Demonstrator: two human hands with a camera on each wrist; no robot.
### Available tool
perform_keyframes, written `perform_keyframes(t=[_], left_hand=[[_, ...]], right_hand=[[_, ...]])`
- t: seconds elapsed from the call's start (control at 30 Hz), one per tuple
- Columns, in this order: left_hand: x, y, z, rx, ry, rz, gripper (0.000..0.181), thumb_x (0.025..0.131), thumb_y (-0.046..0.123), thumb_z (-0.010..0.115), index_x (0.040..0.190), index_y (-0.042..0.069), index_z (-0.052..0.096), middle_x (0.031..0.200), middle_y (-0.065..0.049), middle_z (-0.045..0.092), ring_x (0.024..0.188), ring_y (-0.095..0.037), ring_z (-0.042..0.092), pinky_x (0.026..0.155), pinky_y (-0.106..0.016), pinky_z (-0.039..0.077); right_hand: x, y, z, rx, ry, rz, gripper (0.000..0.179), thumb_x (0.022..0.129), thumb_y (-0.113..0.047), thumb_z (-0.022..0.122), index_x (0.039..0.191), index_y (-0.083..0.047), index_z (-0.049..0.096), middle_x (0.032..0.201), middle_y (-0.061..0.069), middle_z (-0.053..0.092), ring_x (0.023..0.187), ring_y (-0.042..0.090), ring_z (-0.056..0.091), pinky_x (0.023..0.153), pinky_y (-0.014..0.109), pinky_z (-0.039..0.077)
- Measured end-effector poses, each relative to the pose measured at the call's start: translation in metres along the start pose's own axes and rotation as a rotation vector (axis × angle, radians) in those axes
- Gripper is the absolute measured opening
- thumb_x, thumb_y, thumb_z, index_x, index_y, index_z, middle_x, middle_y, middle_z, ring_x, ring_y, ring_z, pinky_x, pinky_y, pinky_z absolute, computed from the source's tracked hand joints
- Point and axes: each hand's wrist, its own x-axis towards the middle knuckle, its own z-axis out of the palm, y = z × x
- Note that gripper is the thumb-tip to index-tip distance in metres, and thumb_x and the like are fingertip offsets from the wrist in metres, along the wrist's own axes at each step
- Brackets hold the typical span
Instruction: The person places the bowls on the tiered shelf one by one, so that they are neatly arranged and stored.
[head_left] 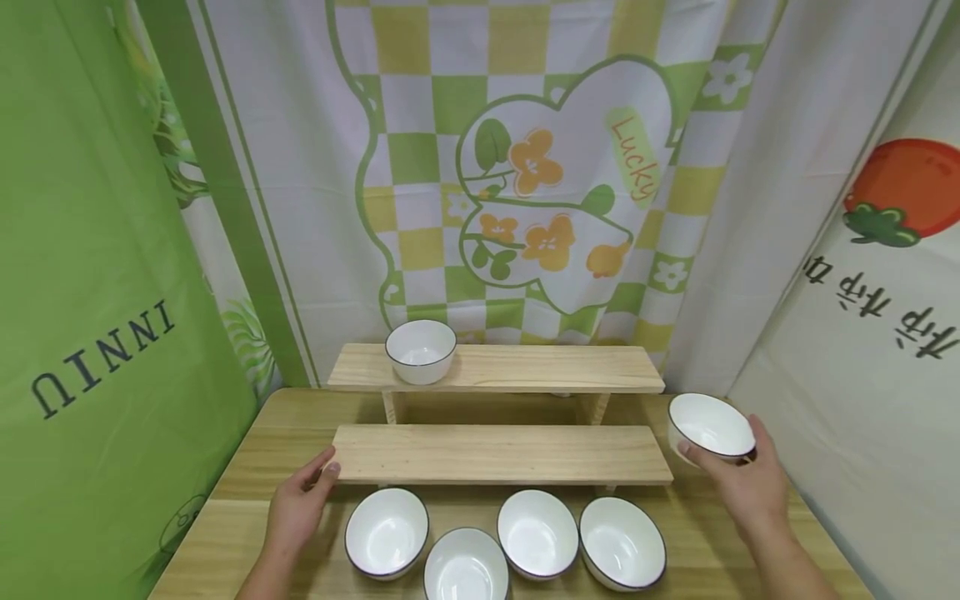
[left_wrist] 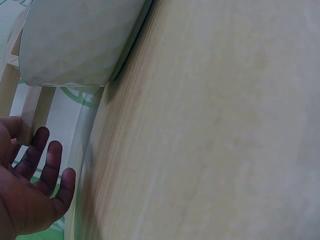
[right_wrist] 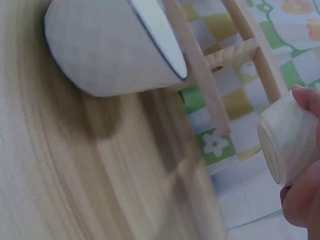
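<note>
My right hand (head_left: 753,487) grips a white bowl (head_left: 708,423) with a dark rim, held off to the right of a two-step wooden shelf. The right wrist view shows this bowl (right_wrist: 287,142) tilted, thumb and fingers on its sides. At the left end of the lower wooden shelf board (head_left: 502,454), my left hand (head_left: 296,504) pinches the corner between thumb and forefinger. Its other fingers (left_wrist: 50,167) are spread and loosely bent in the left wrist view. One similar bowl (head_left: 421,354) stands on the upper board (head_left: 547,367), left of its middle.
Several more white bowls stand before the shelf on the wooden table (head_left: 240,500): a left one (head_left: 387,533), a front one (head_left: 467,571), a middle one (head_left: 537,533) and a right one (head_left: 622,542). Patterned curtains (head_left: 420,167) enclose the back and both sides.
</note>
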Motion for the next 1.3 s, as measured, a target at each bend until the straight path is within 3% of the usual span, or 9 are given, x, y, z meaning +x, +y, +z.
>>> perform_keyframes(t=[0.23,0.57,0.77,1.0,1.3], left_hand=[[0.0,-0.001,-0.001,0.001,-0.009,-0.003,0.052,0.102,0.051,0.064,0.143,0.018,0.065,0.127,-0.017,0.071,0.101,-0.019,0.074,0.083,-0.021,0.05],[0.001,-0.002,0.0,0.004,0.001,0.012,0.051,0.102,0.049,0.065,0.142,0.017,0.066,0.123,-0.017,0.074,0.097,-0.017,0.074,0.08,-0.022,0.051],[0.002,-0.003,0.001,0.001,0.005,0.008,0.051,0.102,0.049,0.065,0.142,0.017,0.066,0.121,-0.016,0.074,0.096,-0.02,0.075,0.079,-0.022,0.051],[0.001,-0.003,0.001,0.001,0.0,0.008,0.051,0.102,0.048,0.064,0.142,0.016,0.064,0.123,-0.018,0.073,0.096,-0.021,0.075,0.081,-0.024,0.052],[0.004,-0.005,0.002,0.02,0.002,-0.001,0.052,0.102,0.051,0.064,0.143,0.019,0.064,0.123,-0.016,0.073,0.096,-0.019,0.075,0.082,-0.024,0.051]], right_hand=[[-0.005,-0.013,-0.004,-0.01,-0.007,-0.016,0.125,0.078,-0.045,0.092,0.169,-0.023,0.009,0.162,0.025,0.035,0.139,0.038,0.042,0.089,0.015,0.038],[-0.015,-0.038,-0.004,-0.012,-0.04,-0.062,0.123,0.078,-0.045,0.092,0.168,-0.021,0.012,0.161,0.022,0.04,0.136,0.035,0.045,0.078,0.008,0.037],[-0.019,-0.053,0.0,0.002,-0.057,-0.097,0.12,0.08,-0.045,0.091,0.168,-0.018,0.014,0.16,0.024,0.04,0.135,0.036,0.046,0.079,0.008,0.037],[-0.023,-0.062,0.012,0.056,-0.078,-0.13,0.118,0.08,-0.039,0.092,0.168,-0.019,0.016,0.156,0.022,0.043,0.128,0.028,0.048,0.08,0.006,0.04],[-0.03,-0.076,0.024,0.031,-0.142,-0.168,0.121,0.079,-0.045,0.092,0.168,-0.02,0.014,0.157,0.023,0.042,0.132,0.034,0.047,0.081,0.009,0.04]])
